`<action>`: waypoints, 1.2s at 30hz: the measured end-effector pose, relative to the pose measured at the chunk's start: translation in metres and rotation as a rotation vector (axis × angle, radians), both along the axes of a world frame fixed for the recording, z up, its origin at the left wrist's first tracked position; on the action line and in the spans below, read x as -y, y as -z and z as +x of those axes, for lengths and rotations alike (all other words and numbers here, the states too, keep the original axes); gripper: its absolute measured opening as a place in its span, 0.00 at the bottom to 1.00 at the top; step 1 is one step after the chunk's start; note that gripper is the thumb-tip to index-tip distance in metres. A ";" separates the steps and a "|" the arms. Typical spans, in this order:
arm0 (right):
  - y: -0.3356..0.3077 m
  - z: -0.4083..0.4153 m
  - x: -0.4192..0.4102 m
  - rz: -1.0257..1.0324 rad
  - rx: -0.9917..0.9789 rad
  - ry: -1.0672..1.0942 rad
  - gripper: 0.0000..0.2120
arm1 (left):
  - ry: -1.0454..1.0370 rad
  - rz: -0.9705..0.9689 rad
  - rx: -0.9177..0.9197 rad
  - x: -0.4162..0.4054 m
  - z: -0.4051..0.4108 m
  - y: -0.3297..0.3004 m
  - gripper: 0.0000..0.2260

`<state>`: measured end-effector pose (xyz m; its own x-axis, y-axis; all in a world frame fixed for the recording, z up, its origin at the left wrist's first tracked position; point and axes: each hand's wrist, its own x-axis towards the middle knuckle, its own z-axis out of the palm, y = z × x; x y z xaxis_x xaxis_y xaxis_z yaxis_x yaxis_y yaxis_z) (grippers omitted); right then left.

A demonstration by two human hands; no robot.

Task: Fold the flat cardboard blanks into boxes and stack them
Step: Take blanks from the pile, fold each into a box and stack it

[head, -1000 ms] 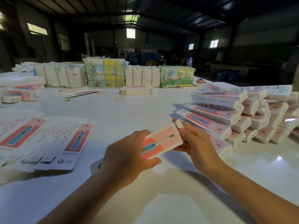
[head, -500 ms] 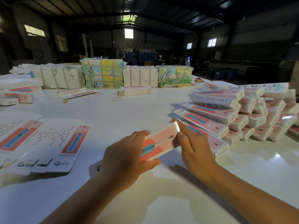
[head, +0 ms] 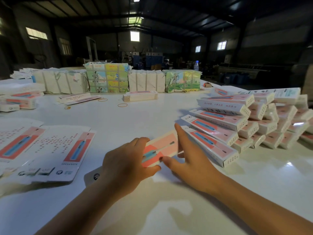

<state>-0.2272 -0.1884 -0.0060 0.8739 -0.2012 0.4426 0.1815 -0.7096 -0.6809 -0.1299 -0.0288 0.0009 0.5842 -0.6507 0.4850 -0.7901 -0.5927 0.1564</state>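
Right hand (head: 191, 165) just let go of far flap, fingers now straight; left hand (head: 125, 163) still grips box (head: 160, 148) — nearly closed, stacking next.

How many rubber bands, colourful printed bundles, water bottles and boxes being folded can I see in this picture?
rubber bands: 3
colourful printed bundles: 2
water bottle: 1
box being folded: 1
Total: 7
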 end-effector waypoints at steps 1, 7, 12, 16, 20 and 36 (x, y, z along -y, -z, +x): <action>0.000 0.000 0.002 -0.017 0.006 -0.018 0.42 | 0.012 0.018 -0.026 -0.002 0.003 -0.001 0.30; 0.002 0.001 0.018 -0.673 0.077 -0.096 0.34 | 0.111 0.174 -0.091 -0.012 0.013 0.005 0.38; -0.001 0.007 0.039 -0.751 0.062 0.172 0.30 | 0.120 0.074 0.377 -0.003 0.016 0.004 0.35; -0.055 0.005 0.095 -0.310 0.285 0.526 0.19 | 0.353 -0.006 0.433 0.002 0.018 0.014 0.20; -0.128 -0.003 0.175 -0.228 0.383 0.872 0.15 | 0.496 0.224 0.363 0.018 0.025 0.027 0.11; -0.139 -0.010 0.179 -0.405 0.290 0.959 0.20 | 0.517 0.177 0.269 0.020 0.023 0.027 0.08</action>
